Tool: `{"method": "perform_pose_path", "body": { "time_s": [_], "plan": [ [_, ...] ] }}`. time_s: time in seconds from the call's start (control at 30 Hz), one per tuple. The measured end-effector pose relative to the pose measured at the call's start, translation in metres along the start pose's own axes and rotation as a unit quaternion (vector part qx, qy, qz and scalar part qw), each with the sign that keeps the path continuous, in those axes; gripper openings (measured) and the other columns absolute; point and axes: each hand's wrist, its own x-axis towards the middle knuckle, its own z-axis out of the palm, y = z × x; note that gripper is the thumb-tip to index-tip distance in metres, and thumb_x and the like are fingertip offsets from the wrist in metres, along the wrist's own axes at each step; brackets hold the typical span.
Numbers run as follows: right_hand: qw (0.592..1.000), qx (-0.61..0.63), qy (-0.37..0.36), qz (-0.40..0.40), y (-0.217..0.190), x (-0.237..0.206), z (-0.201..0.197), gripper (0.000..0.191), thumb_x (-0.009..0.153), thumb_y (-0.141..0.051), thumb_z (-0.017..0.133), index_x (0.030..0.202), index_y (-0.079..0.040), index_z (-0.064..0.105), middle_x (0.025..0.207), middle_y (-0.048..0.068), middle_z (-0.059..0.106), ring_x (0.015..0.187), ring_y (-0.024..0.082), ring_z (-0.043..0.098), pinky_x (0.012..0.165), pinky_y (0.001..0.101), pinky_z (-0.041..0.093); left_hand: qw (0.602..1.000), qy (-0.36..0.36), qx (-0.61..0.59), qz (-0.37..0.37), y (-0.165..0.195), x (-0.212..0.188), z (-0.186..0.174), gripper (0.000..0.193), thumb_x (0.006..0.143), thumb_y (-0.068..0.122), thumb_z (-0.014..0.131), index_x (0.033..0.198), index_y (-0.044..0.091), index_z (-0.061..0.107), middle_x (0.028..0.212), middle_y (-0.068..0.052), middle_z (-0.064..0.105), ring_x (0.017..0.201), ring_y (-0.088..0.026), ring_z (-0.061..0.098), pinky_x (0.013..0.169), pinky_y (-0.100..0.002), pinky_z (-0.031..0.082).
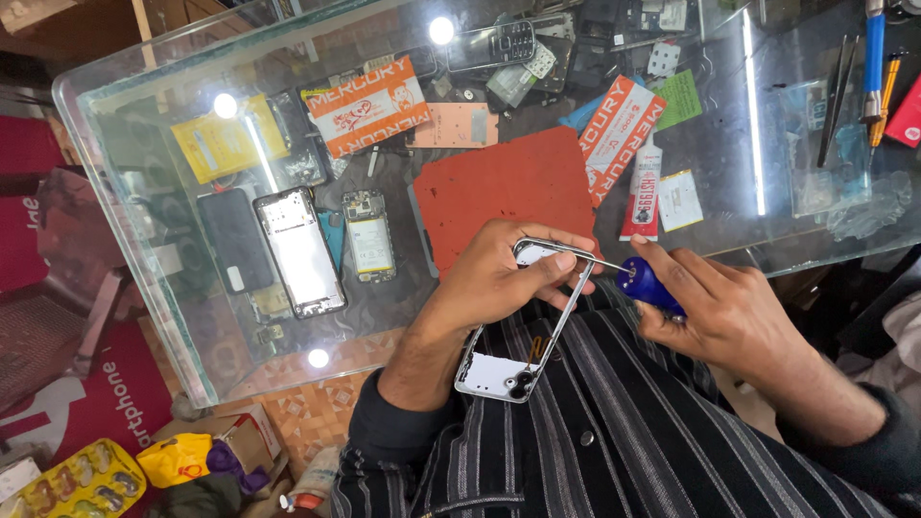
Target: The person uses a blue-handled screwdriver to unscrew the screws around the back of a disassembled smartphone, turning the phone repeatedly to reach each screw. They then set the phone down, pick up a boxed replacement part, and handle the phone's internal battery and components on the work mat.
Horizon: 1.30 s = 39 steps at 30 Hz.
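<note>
My left hand (494,278) grips a silver phone frame (499,374) by its upper end, holding it tilted over my lap in front of the glass table. My right hand (729,312) holds a small screwdriver with a blue handle (648,283); its thin metal tip touches the top edge of the frame near my left fingers. The frame is hollow in the middle, with a white section and camera holes at its lower end. I wear a dark striped shirt.
On the glass table (144,192) lie a red mat (513,187), opened phones (299,251), a small circuit board (369,235), orange and white packets (369,104), a glue tube (645,197), a keypad phone (491,43) and tools at the far right (873,58).
</note>
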Motion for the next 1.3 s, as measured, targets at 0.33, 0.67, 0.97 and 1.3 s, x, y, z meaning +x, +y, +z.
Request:
{"method": "perform_pose_path", "body": {
  "time_s": [0.33, 0.67, 0.97, 1.3],
  "plan": [
    [1.000, 0.007, 0.011, -0.002, 0.001, -0.001, 0.004, 0.074, 0.074, -0.022, 0.076, 0.141, 0.001, 0.053, 0.082, 0.014, 0.059, 0.062, 0.033, 0.066, 0.053, 0.0451, 0.054, 1.000, 0.011, 0.003, -0.004, 0.005, -0.002, 0.003, 0.029, 0.103, 0.009, 0.063, 0.124, -0.010, 0.068, 0.107, -0.019, 0.075, 0.095, -0.026, 0.078, 0.073, -0.034, 0.069],
    [1.000, 0.014, 0.020, -0.019, 0.000, 0.002, 0.005, 0.070, 0.077, -0.020, 0.073, 0.141, 0.001, 0.053, 0.083, 0.013, 0.061, 0.061, 0.032, 0.066, 0.053, 0.0443, 0.055, 1.000, -0.002, 0.020, -0.024, 0.002, 0.002, 0.005, 0.029, 0.102, 0.006, 0.061, 0.124, -0.012, 0.066, 0.106, -0.020, 0.075, 0.095, -0.026, 0.078, 0.073, -0.034, 0.069],
    [1.000, 0.013, 0.012, -0.014, -0.002, 0.005, 0.006, 0.075, 0.076, -0.020, 0.074, 0.145, 0.001, 0.051, 0.083, 0.014, 0.060, 0.061, 0.032, 0.066, 0.053, 0.0442, 0.055, 0.999, 0.002, 0.028, -0.023, 0.001, 0.002, 0.005, 0.030, 0.102, 0.007, 0.062, 0.123, -0.013, 0.066, 0.105, -0.020, 0.074, 0.093, -0.025, 0.078, 0.071, -0.033, 0.069],
    [0.998, 0.051, 0.029, -0.002, 0.007, 0.007, 0.012, 0.073, 0.078, -0.018, 0.073, 0.145, 0.002, 0.051, 0.089, 0.015, 0.062, 0.061, 0.031, 0.065, 0.058, 0.0426, 0.058, 0.999, -0.027, 0.011, -0.022, 0.008, 0.000, 0.004, 0.031, 0.102, 0.005, 0.061, 0.126, -0.013, 0.066, 0.111, -0.019, 0.074, 0.098, -0.025, 0.077, 0.076, -0.034, 0.068]
  ]
}}
